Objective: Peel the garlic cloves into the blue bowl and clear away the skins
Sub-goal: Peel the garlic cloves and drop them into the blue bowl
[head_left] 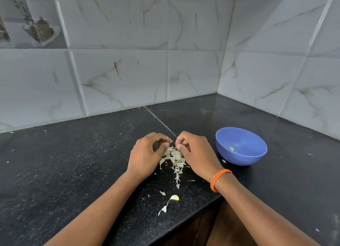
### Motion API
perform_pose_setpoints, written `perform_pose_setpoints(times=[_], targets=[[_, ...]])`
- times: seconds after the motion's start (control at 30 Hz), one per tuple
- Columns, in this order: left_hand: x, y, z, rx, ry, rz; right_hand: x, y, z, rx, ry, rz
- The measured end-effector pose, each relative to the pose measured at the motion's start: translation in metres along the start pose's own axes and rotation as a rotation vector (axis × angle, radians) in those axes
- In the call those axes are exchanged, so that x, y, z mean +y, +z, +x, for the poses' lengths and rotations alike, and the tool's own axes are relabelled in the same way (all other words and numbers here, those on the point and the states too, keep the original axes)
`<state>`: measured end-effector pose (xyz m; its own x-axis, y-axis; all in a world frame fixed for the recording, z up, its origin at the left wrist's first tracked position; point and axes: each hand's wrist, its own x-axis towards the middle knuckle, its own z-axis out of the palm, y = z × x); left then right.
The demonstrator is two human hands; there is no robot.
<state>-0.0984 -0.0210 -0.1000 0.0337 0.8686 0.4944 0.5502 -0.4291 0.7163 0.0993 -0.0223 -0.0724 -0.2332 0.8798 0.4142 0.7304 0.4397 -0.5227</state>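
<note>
While both of my hands work above the black speckled stone counter, my left hand is at the left of the small heap, and its fingers are curled, with the thumb and first fingertip pressed together near the top of the pale, papery garlic skins. What exactly this hand pinches I cannot tell. My right hand, which wears a braided orange wristband, has curled fingers too, and they pinch a thin piece of skin just above the heap. Close to the counter edge lies one peeled yellowish garlic clove beside a loose white skin strip. At the right stands the round blue plastic bowl, with a small greenish piece inside.
</note>
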Motion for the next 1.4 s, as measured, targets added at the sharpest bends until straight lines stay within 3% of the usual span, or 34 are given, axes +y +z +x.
perform_pose_setpoints(times=[0.17, 0.27, 0.47, 0.63, 0.87, 1.1, 1.2, 1.3, 1.4], targets=[[0.006, 0.006, -0.004, -0.088, 0.051, -0.047, 0.016, -0.008, -0.011, 0.022, 0.034, 0.229], [0.010, 0.005, -0.004, -0.219, 0.079, -0.063, 0.023, -0.010, -0.018, 0.050, 0.007, 0.315], [0.044, -0.028, 0.001, -0.742, 0.052, 0.169, 0.037, -0.015, -0.036, 0.030, -0.136, 0.139], [0.070, -0.044, -0.010, -0.959, 0.064, 0.252, 0.039, -0.008, -0.046, -0.012, -0.212, 0.017], [0.056, -0.034, -0.025, -0.839, 0.044, 0.228, 0.035, -0.004, -0.041, 0.001, -0.216, 0.047], [0.037, -0.028, -0.001, -0.498, 0.037, 0.423, 0.042, -0.004, -0.037, 0.053, -0.106, 0.142], [0.031, -0.028, 0.005, -0.449, 0.050, 0.442, 0.044, -0.004, -0.037, 0.074, -0.081, 0.145], [0.037, -0.035, 0.000, -0.534, 0.095, 0.370, 0.045, -0.003, -0.036, 0.075, -0.090, 0.130], [0.053, -0.047, -0.014, -0.829, 0.058, 0.154, 0.046, -0.001, -0.036, 0.077, -0.112, 0.100]])
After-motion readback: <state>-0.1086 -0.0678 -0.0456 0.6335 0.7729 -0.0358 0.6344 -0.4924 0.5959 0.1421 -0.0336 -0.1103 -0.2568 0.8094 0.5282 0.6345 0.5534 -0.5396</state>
